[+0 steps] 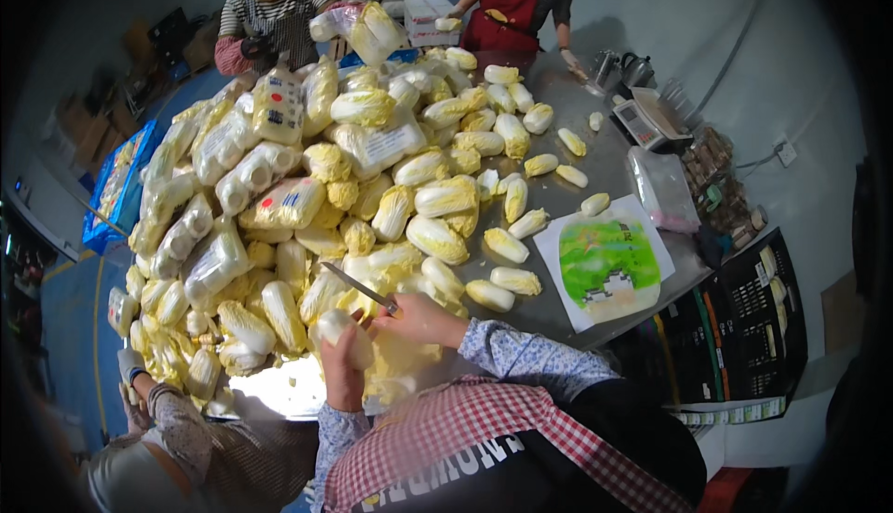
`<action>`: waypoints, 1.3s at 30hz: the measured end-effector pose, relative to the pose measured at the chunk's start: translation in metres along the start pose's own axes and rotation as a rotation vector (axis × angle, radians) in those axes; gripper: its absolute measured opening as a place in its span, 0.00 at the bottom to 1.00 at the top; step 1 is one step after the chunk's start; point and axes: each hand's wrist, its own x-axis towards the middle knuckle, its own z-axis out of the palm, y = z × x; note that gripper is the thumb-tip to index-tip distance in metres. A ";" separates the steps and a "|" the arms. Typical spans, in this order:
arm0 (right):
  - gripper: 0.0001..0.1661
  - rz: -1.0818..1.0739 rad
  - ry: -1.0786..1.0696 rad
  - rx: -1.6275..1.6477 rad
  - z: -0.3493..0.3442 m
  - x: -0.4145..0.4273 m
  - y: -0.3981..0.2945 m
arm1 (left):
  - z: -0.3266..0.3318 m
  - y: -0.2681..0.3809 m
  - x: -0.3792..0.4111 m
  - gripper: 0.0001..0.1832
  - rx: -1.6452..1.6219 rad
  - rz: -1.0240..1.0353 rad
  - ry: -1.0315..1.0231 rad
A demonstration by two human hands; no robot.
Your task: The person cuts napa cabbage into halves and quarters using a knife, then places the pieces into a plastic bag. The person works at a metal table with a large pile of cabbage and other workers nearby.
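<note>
A pale napa cabbage (338, 328) is held upright in my left hand (342, 366), close in front of my checked apron. My right hand (422, 319) grips a knife (363, 290), its blade pointing up and to the left, just above the cabbage. The fingers of both hands are close together at the cabbage's right side. Beyond them, a large heap of napa cabbages (436, 239), some in clear plastic bags (282, 202), covers much of the metal table (558, 129). Loose yellow leaves lie under and beside my hands.
A green printed sheet (610, 262), a scale (642, 122) and plastic bags (663, 188) lie at the right. Black crates (739, 324) stand beyond the table's right edge. Two people stand across the table; another works close at my left. A blue-lined crate (122, 185) is far left.
</note>
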 end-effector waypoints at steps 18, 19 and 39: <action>0.29 -0.170 -0.131 -0.260 -0.155 -0.098 0.050 | 0.101 -0.113 -0.003 0.29 0.083 -0.522 -0.342; 0.26 -0.059 -0.297 -0.135 -0.178 -0.096 0.050 | 0.116 -0.106 -0.008 0.30 -0.064 -0.607 -0.296; 0.47 0.631 0.651 -0.914 -0.566 0.132 0.339 | 0.074 -0.163 -0.006 0.30 0.750 -0.390 0.171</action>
